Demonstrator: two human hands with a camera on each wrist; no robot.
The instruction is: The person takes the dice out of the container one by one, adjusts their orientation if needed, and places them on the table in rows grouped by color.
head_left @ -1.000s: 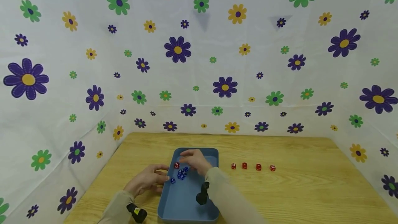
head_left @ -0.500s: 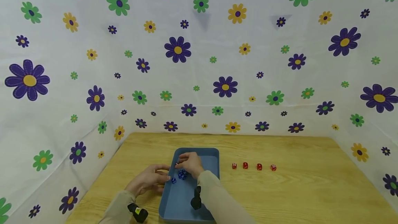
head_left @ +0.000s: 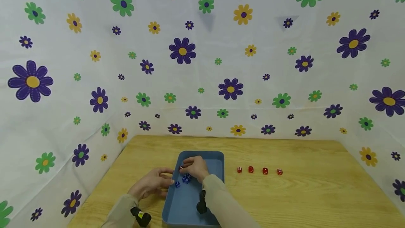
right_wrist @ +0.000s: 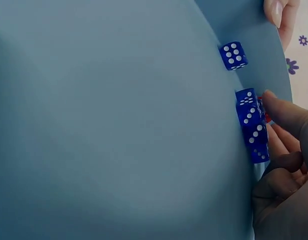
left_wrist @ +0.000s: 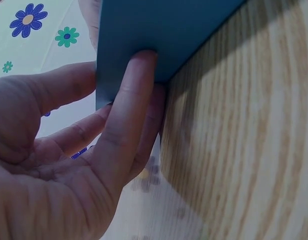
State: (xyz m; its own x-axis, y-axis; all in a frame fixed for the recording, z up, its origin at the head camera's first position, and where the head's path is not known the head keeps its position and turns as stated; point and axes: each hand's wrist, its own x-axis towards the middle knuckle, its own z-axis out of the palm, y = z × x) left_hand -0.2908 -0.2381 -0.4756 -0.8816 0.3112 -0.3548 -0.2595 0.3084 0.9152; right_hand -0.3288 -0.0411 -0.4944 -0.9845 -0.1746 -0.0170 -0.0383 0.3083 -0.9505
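A blue tray (head_left: 190, 205) stands on the table. At its left wall my left hand (head_left: 151, 183) holds the side, thumb at the rim and fingers (left_wrist: 126, 112) against the outside. My right hand (head_left: 197, 169) reaches inside the tray and pinches a red die (head_left: 180, 168), mostly hidden by thumb and fingers; a sliver of red shows in the right wrist view. Right beside it several blue dice (right_wrist: 253, 125) sit clustered together. One separate blue die (right_wrist: 233, 55) lies nearer the left wall, close to the left thumb.
Several red dice stand spaced in a row on the wooden table (head_left: 303, 192), right of the tray; the leftmost red die (head_left: 239, 169) is closest to it. White flower-printed cloth (head_left: 202, 76) encloses the table at the back and sides.
My right hand has moved left inside the tray, onto the red die that lay uncovered earlier, and now pinches it. The left hand stays on the tray's side.
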